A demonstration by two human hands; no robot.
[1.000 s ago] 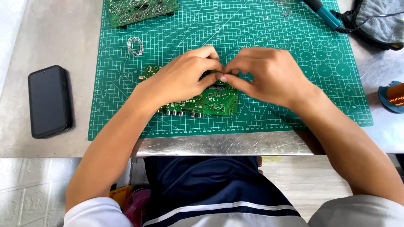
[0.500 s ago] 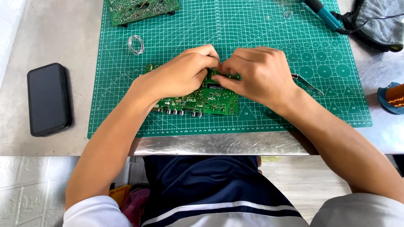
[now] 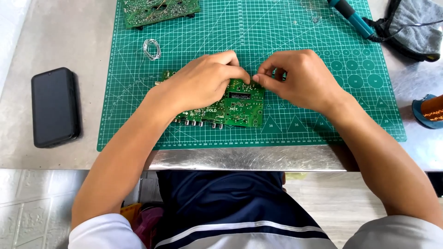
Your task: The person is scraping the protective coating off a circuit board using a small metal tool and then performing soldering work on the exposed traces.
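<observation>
On the green mat (image 3: 286, 27), left hand (image 3: 200, 85) flat on circuit board (image 3: 242, 108), right hand (image 3: 300, 78) grip pinched at its edge

Green circuit board (image 3: 240, 108) flat on cutting mat (image 3: 295, 41)

A grey metal table (image 3: 55, 27) with a shiny front edge fills the view under bright, even light. Below its edge lies a floor of pale tiles (image 3: 32, 207) on the left and light wood-look flooring (image 3: 332, 198) on the right.
</observation>
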